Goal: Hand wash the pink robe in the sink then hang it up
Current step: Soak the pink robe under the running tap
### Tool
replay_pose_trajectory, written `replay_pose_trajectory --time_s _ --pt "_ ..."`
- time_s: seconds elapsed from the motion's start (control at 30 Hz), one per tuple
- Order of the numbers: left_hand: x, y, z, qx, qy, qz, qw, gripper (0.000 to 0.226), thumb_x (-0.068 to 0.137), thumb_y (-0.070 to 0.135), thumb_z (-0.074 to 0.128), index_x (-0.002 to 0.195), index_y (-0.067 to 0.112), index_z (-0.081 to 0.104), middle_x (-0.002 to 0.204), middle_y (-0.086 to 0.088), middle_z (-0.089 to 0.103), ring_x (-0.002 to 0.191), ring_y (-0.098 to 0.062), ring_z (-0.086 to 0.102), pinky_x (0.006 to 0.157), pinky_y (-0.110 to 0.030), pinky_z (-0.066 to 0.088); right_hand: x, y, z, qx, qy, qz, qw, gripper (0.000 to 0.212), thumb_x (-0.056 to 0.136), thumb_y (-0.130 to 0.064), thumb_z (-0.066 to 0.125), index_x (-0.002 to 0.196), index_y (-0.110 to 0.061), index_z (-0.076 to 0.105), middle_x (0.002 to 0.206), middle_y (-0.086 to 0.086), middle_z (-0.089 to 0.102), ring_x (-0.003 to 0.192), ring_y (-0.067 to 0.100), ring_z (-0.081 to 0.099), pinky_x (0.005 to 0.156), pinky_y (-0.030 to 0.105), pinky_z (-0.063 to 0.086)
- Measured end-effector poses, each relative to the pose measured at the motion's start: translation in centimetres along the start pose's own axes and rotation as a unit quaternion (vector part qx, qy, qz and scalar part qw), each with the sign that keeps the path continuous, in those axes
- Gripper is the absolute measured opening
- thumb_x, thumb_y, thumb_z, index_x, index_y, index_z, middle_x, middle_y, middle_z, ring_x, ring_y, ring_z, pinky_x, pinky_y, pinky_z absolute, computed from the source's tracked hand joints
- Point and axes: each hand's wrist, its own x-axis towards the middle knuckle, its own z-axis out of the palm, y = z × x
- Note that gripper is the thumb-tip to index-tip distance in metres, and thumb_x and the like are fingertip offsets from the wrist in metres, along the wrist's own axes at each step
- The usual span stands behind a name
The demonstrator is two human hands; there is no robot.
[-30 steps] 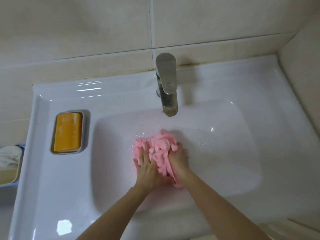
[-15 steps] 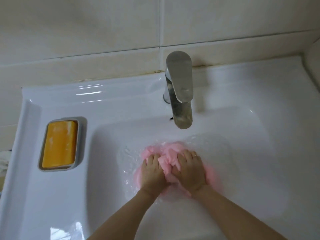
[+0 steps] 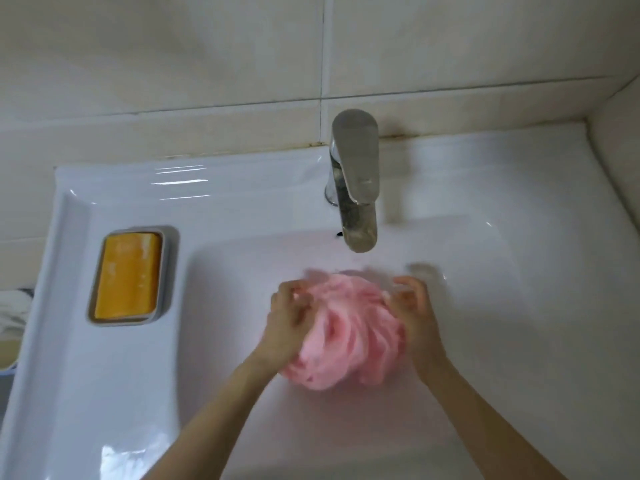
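Observation:
The pink robe (image 3: 349, 332) is a wet, bunched bundle held up over the basin of the white sink (image 3: 519, 306), just below the tap. My left hand (image 3: 289, 318) grips its left side with curled fingers. My right hand (image 3: 414, 311) grips its right side, fingers curled over the cloth. Both hands are blurred by motion. The lower part of the bundle hangs between my wrists.
A metal tap (image 3: 355, 181) juts over the basin's back edge. An orange soap bar (image 3: 129, 276) lies in a grey dish (image 3: 169, 271) on the sink's left ledge. Tiled walls stand behind and to the right. A container with white cloth (image 3: 10, 306) sits at the far left.
Before, both hands pressed the robe down into the water, close together. Now they have spread apart to its sides and lifted the bundle out of the water.

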Motion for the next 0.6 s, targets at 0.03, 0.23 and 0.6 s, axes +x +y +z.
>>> replay_pose_trajectory --time_s 0.03,0.23,0.6 --pt "-0.6 -0.7 1.3 0.121 -0.042 0.069 0.989 0.064 0.067 0.066 0.049 0.122 0.035 0.036 0.141 -0.011 0.034 0.133 -0.031 0.033 0.104 -0.044 0.037 -0.2 1.0 0.5 -0.134 0.026 -0.027 0.990 0.058 0.068 -0.055 0.063 0.123 -0.038 0.050 0.128 -0.005 0.051 0.117 0.009 0.050 0.097 0.030 0.041" --pt "-1.9 -3.5 6.0 0.368 0.017 0.085 0.926 0.091 0.058 0.060 0.059 0.131 0.007 0.046 0.135 -0.016 0.049 0.118 -0.038 0.052 0.075 -0.049 0.052 0.3 6.2 4.0 -0.516 0.023 -0.223 0.827 0.062 0.072 -0.061 0.053 0.124 -0.029 0.057 0.141 0.005 0.048 0.107 0.031 0.057 0.081 0.040 0.050" --pt "3.8 -4.6 5.4 0.388 0.076 0.189 0.899 0.049 0.084 0.060 0.038 0.087 0.012 0.046 0.071 -0.006 0.062 0.059 -0.023 0.058 0.041 -0.022 0.040 5.8 6.9 5.5 -0.475 0.090 -0.300 0.822 0.068 0.092 -0.059 0.028 0.067 -0.013 0.070 0.070 0.008 0.070 0.049 0.023 0.064 0.042 0.021 0.044"
